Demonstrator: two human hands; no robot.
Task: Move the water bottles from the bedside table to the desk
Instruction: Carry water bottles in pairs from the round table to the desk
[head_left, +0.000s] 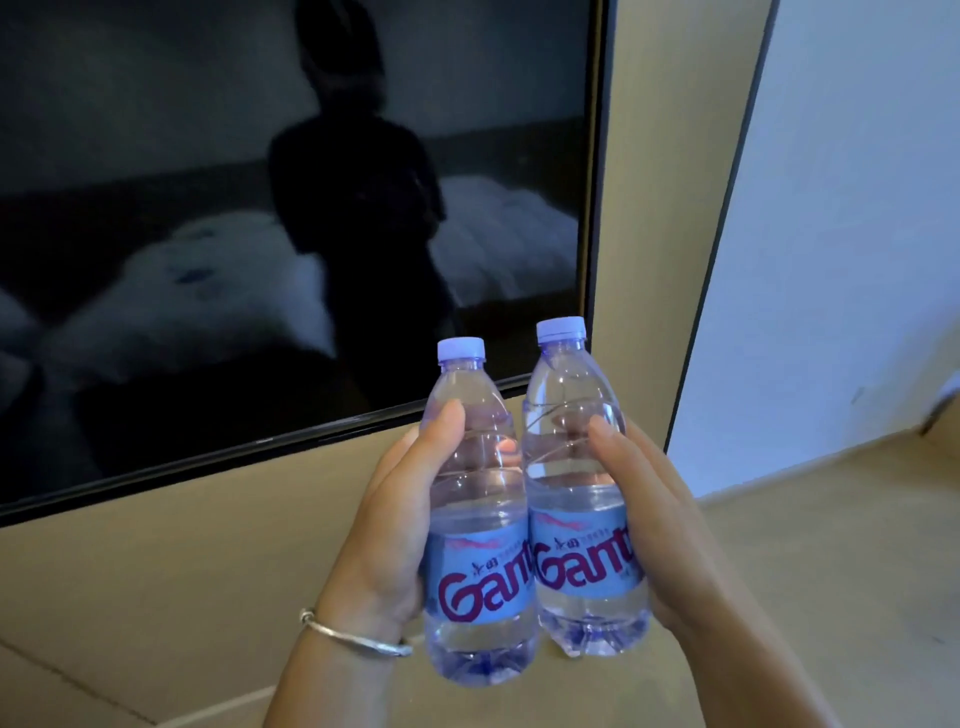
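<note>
While upright and touching, left bottle in left grip, right bottle in right grip.

Two bare forearms are seen, with no sleeves reaching the wrists. On the wrist of the left hand a thin silver bangle is worn, plain and smooth, with a small knot-like twist at its outer side. The right hand is seen bare, with no ring or band visible. The fingers are slender, with short, unpainted-looking nails.
</note>
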